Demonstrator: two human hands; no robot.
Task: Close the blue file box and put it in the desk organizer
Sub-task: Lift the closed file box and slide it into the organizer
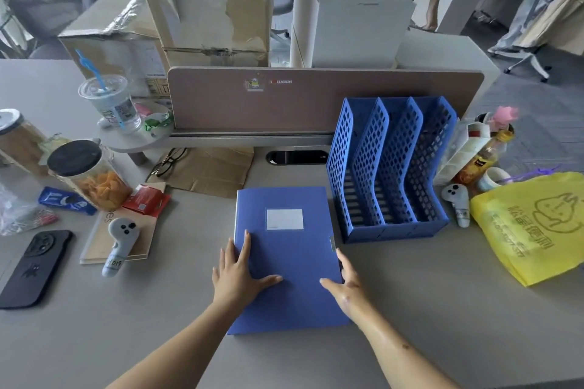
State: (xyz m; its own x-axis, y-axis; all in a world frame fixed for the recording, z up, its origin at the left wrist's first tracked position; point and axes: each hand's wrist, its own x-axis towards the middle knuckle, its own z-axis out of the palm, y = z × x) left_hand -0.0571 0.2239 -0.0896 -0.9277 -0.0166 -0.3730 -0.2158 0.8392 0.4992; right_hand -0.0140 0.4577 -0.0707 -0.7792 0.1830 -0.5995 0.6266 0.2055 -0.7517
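The blue file box (286, 249) lies flat on the grey desk in front of me, lid down, with a white label on its cover. My left hand (237, 275) rests flat on its left part, fingers spread over the left edge. My right hand (346, 283) is at its right edge, thumb on the cover and fingers down the side near the clasp. The blue desk organizer (390, 167), a mesh rack with three upright slots, stands just right of and behind the box; its slots hold nothing.
A yellow bag (534, 227) lies at the right, with a bottle and a white controller (456, 202) beside the organizer. At the left are a snack jar (88, 174), a second controller (121, 243), a black phone (34, 265) and a plastic cup (110, 101). A partition screen (316, 98) backs the desk.
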